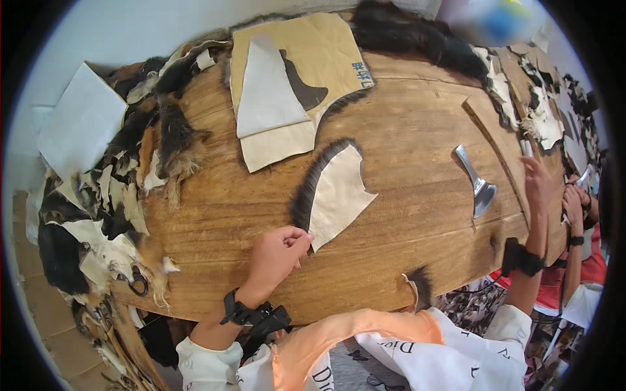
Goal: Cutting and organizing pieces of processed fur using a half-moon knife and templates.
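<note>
My left hand (282, 253) is closed in a pinch on the lower tip of a cut fur piece (338, 195). That piece lies with its cream hide side up, and dark fur fringes its left edge. Raised above the table's right side, my right hand (537, 182) has its fingers stretched out, with nothing visible in them. Left of it lies a metal knife (476, 181) with a broad curved blade, flat on the wood. A small dark fur scrap (420, 287) hangs at the near edge of the wooden table (404, 241), close to my body.
Beyond the fur piece, a tan sheet (326, 45) with white and dark cut shapes on it rests over fur. Piled fur scraps (111, 221) cover the left side, beside a white board (85, 124). Dark pelts (417, 42) line the back. Another person's hands (575, 205) work at far right.
</note>
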Action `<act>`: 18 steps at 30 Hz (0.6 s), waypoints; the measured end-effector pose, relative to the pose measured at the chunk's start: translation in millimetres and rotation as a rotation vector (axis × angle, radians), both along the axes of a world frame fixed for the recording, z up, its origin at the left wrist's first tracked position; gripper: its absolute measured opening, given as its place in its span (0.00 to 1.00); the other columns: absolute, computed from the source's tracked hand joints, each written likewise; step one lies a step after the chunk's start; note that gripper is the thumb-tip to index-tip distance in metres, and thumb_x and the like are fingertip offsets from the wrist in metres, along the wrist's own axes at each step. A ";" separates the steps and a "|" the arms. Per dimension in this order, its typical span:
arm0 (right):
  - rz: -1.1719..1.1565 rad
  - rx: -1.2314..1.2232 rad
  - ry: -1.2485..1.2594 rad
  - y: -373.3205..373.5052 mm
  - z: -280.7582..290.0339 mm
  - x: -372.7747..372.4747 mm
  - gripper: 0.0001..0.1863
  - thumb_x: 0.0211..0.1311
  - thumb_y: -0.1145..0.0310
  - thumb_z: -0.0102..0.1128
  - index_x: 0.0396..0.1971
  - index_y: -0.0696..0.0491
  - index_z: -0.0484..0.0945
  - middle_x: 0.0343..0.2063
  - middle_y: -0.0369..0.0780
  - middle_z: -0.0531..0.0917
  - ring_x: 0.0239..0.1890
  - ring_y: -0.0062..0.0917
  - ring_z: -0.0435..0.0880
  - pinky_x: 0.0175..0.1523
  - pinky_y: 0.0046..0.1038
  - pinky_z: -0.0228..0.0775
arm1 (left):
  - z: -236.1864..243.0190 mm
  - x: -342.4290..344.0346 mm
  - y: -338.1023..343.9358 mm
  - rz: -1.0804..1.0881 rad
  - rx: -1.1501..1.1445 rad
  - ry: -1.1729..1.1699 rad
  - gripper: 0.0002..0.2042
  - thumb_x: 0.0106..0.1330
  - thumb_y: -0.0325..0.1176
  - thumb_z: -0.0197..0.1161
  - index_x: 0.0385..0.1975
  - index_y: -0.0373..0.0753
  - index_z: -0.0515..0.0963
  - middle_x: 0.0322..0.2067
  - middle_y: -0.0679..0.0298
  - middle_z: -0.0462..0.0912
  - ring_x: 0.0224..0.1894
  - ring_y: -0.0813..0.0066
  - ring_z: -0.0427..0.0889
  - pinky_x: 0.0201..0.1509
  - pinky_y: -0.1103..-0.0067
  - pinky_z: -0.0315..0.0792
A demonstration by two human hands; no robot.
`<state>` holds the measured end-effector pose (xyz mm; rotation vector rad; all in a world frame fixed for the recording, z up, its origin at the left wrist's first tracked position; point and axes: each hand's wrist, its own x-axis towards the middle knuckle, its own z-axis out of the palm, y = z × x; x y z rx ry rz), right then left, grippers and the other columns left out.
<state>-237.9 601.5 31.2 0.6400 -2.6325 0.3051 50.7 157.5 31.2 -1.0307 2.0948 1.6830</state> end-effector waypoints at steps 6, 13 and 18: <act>-0.043 -0.671 -0.514 -142.2 23.9 26.4 0.09 0.57 0.77 0.53 0.38 0.54 0.77 0.22 0.32 0.75 0.26 0.12 0.76 0.28 0.15 0.69 | -24.9 -1.5 -55.6 -0.036 -0.185 0.213 0.09 0.56 0.34 0.61 0.26 0.32 0.79 0.15 0.71 0.74 0.17 0.89 0.67 0.21 0.87 0.61; 0.235 -0.560 -0.508 -235.4 26.3 52.3 0.08 0.55 0.79 0.55 0.35 0.57 0.78 0.22 0.33 0.77 0.26 0.14 0.76 0.31 0.17 0.69 | -28.7 -33.3 -125.1 -0.060 -0.314 0.266 0.08 0.55 0.33 0.61 0.26 0.33 0.78 0.13 0.71 0.73 0.16 0.83 0.69 0.21 0.82 0.61; 0.426 -0.346 -0.390 -295.9 19.4 81.5 0.07 0.50 0.78 0.57 0.31 0.57 0.78 0.23 0.43 0.79 0.25 0.28 0.79 0.31 0.26 0.69 | -21.3 -16.9 -114.4 -0.363 -0.747 0.591 0.12 0.55 0.35 0.61 0.35 0.34 0.76 0.29 0.63 0.77 0.32 0.70 0.75 0.35 0.75 0.68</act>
